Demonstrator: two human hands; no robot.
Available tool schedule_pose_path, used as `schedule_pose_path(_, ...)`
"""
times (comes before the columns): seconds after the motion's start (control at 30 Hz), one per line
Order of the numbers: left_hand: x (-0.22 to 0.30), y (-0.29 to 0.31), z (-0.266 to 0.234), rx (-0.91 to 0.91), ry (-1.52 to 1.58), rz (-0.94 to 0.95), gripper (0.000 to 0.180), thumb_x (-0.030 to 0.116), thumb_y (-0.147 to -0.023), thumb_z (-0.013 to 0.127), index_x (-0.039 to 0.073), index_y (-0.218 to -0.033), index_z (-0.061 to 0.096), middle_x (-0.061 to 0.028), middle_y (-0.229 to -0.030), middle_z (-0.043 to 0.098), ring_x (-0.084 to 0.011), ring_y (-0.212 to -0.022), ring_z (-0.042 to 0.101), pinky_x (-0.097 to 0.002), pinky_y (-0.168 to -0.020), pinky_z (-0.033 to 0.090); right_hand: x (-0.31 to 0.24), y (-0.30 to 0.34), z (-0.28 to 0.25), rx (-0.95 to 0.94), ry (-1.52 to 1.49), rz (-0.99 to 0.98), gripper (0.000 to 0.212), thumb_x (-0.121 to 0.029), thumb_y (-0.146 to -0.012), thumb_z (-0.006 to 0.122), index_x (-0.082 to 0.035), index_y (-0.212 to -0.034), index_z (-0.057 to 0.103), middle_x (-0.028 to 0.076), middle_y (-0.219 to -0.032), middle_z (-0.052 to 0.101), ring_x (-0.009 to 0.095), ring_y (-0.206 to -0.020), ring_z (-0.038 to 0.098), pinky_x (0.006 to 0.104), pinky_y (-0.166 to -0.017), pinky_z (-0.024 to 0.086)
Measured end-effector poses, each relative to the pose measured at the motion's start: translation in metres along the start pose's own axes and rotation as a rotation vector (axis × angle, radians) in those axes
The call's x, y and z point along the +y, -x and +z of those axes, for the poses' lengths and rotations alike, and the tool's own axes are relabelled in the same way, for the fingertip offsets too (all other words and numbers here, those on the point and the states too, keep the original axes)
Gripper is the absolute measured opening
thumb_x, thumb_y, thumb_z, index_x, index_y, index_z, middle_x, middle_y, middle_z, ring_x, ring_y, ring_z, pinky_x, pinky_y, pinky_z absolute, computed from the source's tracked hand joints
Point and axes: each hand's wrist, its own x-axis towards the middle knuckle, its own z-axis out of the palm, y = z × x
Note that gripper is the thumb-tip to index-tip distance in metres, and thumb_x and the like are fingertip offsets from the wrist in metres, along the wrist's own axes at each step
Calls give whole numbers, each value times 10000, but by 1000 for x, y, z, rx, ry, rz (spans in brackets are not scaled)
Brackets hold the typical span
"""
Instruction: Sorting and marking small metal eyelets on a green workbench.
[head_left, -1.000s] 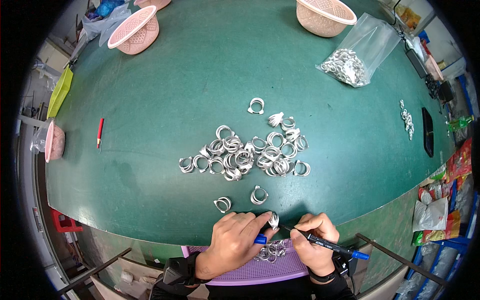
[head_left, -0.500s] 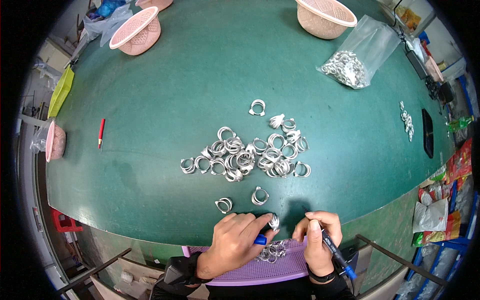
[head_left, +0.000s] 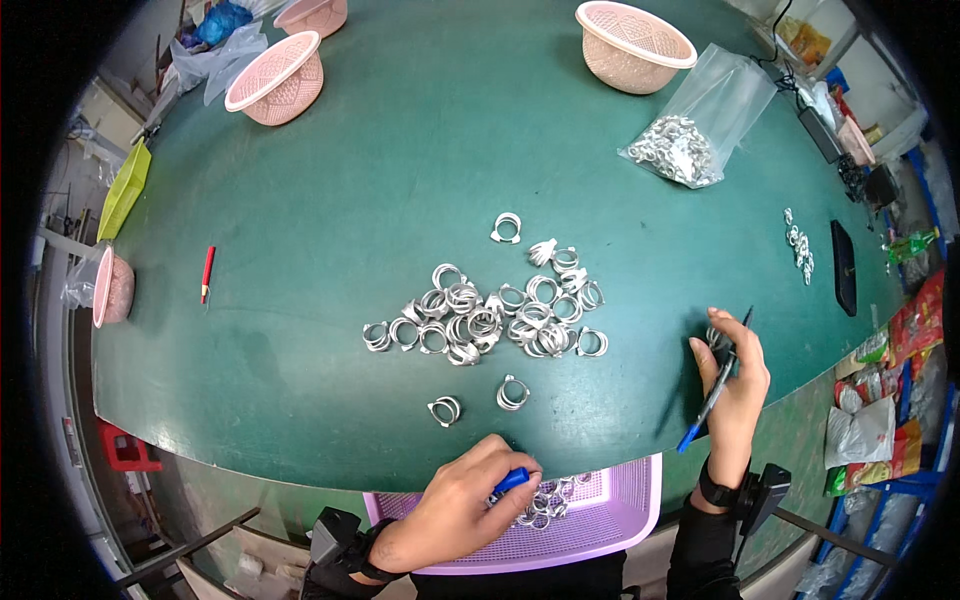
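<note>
My left hand (head_left: 465,497) is closed around a blue pen cap (head_left: 511,481), above the near table edge and the purple basket (head_left: 640,500). Out to the right, my right hand (head_left: 735,385) grips a marker pen (head_left: 712,400) with a blue end. A silver metal ring (head_left: 715,340) shows between its thumb and fingers, partly hidden. Two similar rings, one on the left (head_left: 445,410) and one on the right (head_left: 513,393), lie just beyond my left hand. Farther off sits a loose pile of silver rings (head_left: 484,322). More rings are inside the purple basket, partly covered by my left hand.
Pink baskets stand at the far left (head_left: 275,85) and far right (head_left: 635,50). A clear bag of small metal parts (head_left: 680,150) lies at the right, near a black phone-like slab (head_left: 844,268) and a small row of metal pieces (head_left: 799,246). A red pen (head_left: 207,275) rests at left.
My right hand has swung right and away from me with the marker, now with a ring in its fingers. The ring has left my left hand, which drew back slightly toward the basket.
</note>
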Motion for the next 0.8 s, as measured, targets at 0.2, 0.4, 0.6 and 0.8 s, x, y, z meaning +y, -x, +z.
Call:
schedule_pose_path(0.2, 5, -1, -3, -98, 136, -22, 270, 68, -803, 569, 30, -1067, 529, -87, -756, 461, -177, -589, 480, -277, -525, 409, -20, 18, -19, -10, -377, 39, 547, -462, -875, 374, 27, -1067, 527, 148, -916, 535, 191, -755, 512, 293, -683, 406)
schedule_pose_path(0.4, 6, -3, 2, -144, 89, 53, 347, 65, -788, 580, 42, -1123, 490, -94, -747, 434, -201, -608, 466, -297, -536, 398, -81, 67, -14, -350, -1184, 243, 140, -2, -738, 613, -9, -761, 475, 84, -610, 549, 76, -522, 499, 220, -474, 403)
schedule_pose_path(0.6, 4, -1, 5, -179, 43, 183, 385, 58, -761, 588, 44, -1131, 481, -92, -750, 428, -238, -655, 485, -330, -574, 413, -80, 65, -13, -528, -1048, 257, 153, -18, -736, 634, -16, -745, 482, 72, -635, 586, 68, -542, 539, 210, -490, 420)
schedule_pose_path(0.8, 16, 8, 11, -184, 351, 6, 415, 70, -817, 548, 26, -1198, 390, -51, -733, 432, -124, -620, 446, -260, -547, 386, -80, 58, -3, -612, -1070, 144, 186, -166, -833, 549, -21, -726, 506, 62, -667, 538, 153, -654, 521, 292, -648, 421)
